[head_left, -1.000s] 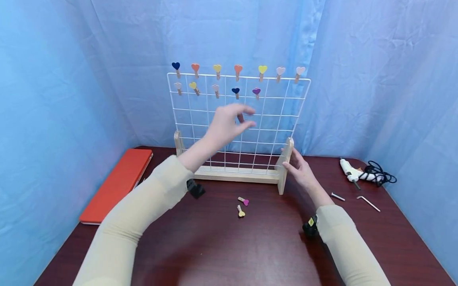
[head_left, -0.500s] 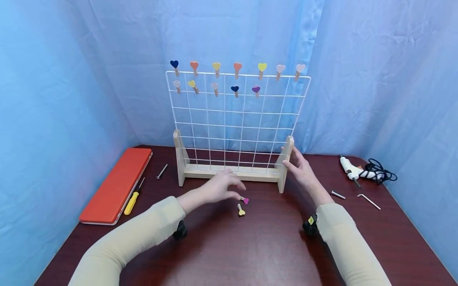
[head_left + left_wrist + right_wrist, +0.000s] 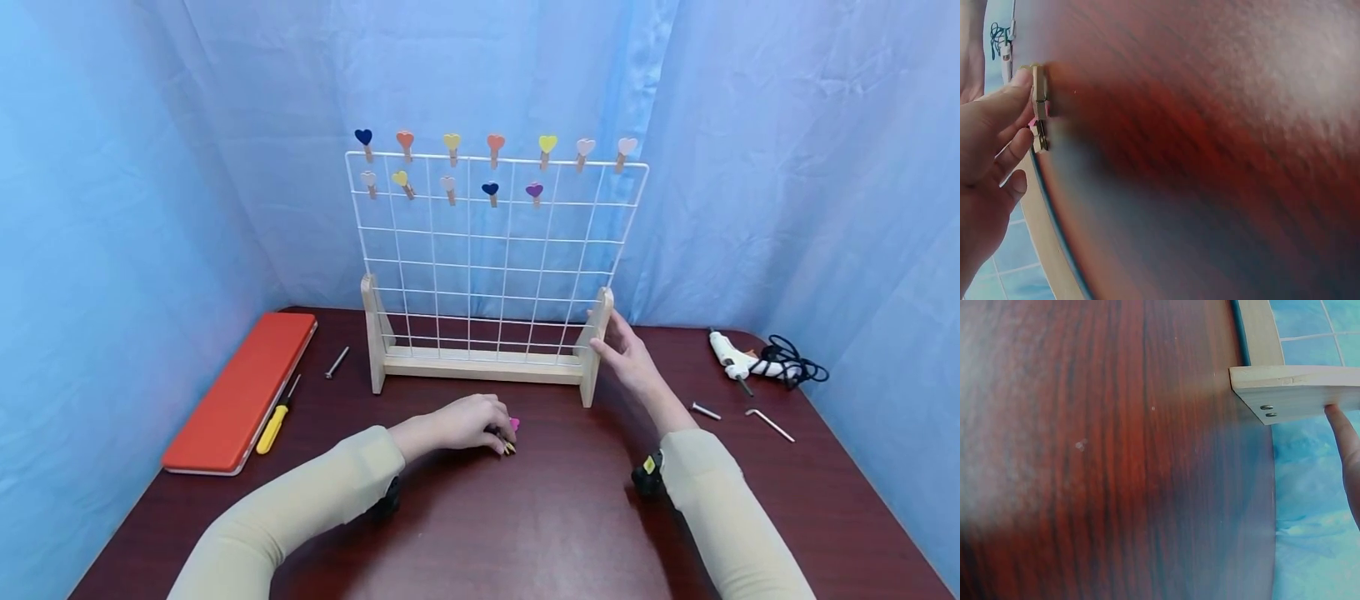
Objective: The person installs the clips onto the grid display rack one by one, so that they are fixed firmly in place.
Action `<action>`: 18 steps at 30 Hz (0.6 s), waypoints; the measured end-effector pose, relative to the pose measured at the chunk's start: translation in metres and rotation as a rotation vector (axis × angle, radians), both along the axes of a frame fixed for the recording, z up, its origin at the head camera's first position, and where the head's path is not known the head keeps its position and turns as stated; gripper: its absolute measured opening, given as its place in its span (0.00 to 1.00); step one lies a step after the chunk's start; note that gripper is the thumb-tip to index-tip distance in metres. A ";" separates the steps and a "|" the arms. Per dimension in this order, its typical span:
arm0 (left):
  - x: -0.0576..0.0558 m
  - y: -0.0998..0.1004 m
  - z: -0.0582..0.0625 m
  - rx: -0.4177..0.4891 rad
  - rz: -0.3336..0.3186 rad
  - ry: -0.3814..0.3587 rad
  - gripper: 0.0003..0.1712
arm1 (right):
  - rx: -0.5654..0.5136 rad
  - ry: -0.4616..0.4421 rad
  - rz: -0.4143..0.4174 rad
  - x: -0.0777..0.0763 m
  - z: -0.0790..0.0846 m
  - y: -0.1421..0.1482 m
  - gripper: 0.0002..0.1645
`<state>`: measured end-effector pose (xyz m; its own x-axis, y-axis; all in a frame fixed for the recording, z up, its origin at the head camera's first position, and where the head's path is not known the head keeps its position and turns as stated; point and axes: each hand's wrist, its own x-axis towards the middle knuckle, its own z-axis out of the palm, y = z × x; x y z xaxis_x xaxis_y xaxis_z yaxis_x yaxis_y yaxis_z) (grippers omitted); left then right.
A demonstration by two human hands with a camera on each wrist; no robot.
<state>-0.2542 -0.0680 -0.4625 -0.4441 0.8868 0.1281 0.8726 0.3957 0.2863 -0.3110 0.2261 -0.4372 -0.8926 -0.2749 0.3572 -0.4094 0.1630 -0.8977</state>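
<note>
Down on the tabletop, my left hand (image 3: 474, 423) has its thumb and fingers around a small wooden clothespin with a yellow heart (image 3: 509, 447). The left wrist view shows this clothespin (image 3: 1039, 90) on edge at the thumb tip. A second clothespin with a pink heart (image 3: 514, 424) lies just beyond the fingers, partly covered by them. My right hand (image 3: 632, 354) grips the right wooden upright of the stand (image 3: 597, 346), thumb in front and fingers behind. The stand carries a white wire grid (image 3: 487, 250), with heart clothespins clipped along its top two wires.
At left lie a red case (image 3: 240, 392), a yellow screwdriver (image 3: 273, 427) and a bolt (image 3: 337, 362). To the right are another bolt (image 3: 706, 411), a hex key (image 3: 770, 424) and a glue gun (image 3: 731, 354) with its coiled black cord. Blue curtains surround the table.
My left hand has come down from in front of the grid to the tabletop and closed its fingertips on the yellow-heart clothespin. The right hand has stayed on the upright.
</note>
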 end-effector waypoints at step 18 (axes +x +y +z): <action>0.005 0.009 0.016 0.188 0.121 -0.149 0.01 | -0.009 0.011 0.003 0.002 0.003 -0.002 0.37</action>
<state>-0.2489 -0.0594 -0.4469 -0.5721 0.7926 0.2111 0.7649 0.4225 0.4863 -0.3085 0.2244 -0.4338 -0.8876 -0.2745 0.3699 -0.4202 0.1537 -0.8943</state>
